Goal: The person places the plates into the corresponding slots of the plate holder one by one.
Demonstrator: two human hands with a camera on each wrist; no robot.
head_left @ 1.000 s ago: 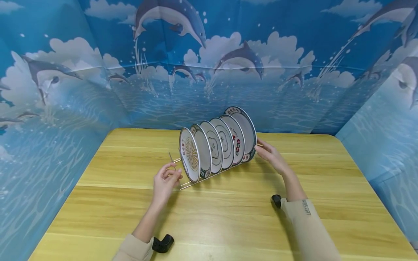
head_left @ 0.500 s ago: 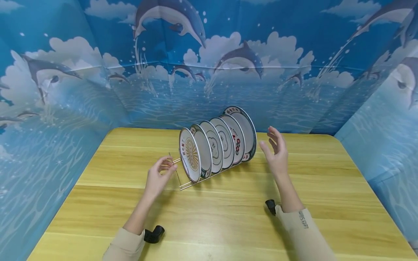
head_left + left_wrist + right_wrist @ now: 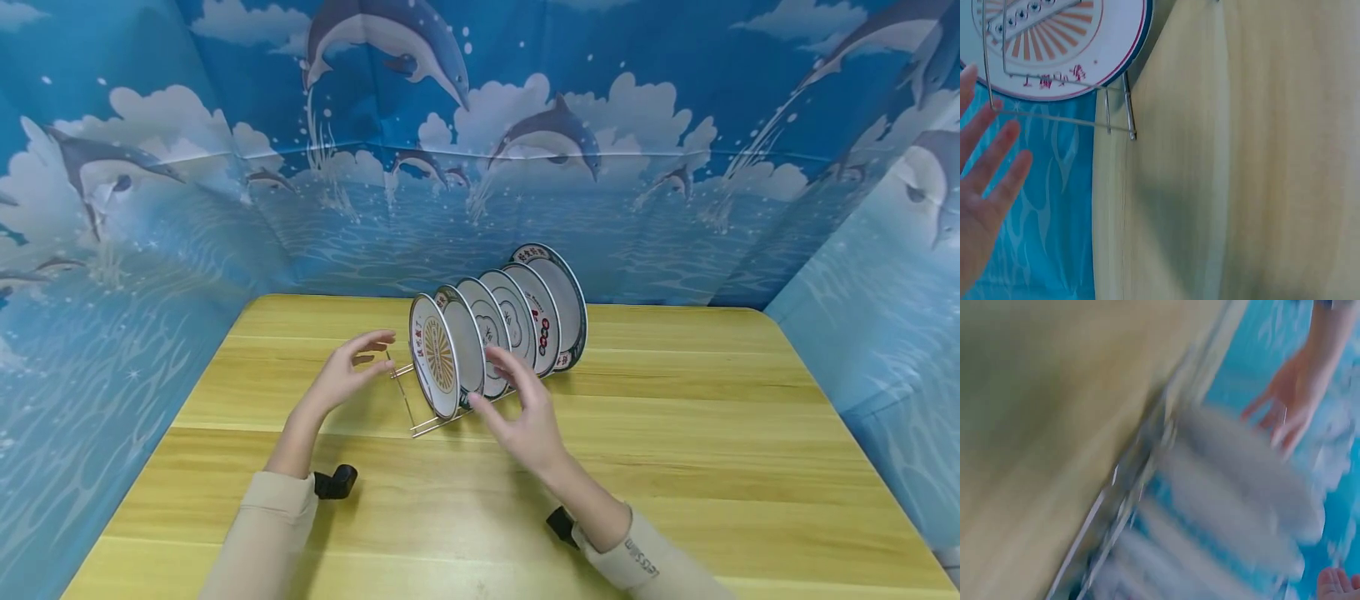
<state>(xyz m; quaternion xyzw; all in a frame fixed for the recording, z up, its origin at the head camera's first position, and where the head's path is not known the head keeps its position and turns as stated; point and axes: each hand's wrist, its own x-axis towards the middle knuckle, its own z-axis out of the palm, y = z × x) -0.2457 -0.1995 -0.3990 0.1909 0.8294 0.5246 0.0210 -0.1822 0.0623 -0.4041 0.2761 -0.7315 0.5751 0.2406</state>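
Observation:
Several decorated plates stand on edge in a row in a wire dish rack. At the row's left end is the plate with an orange sunburst; the largest, a dark-rimmed plate, stands at the right end. My left hand is just left of the rack's end wire, fingers extended and holding nothing. Its spread fingers show beside the wire in the left wrist view. My right hand is in front of the row, overlapping the middle plates, with thumb and fingers apart. The plates are blurred in the right wrist view.
The rack stands on a wooden table, towards its back edge. Behind and at both sides hangs a blue curtain printed with dolphins. A black wrist camera sticks out from the left sleeve, another from the right.
My right hand has left the large plate and swung left to the front of the row. My left hand has let go of the rack's end wire and drawn back leftward. The plates stay put.

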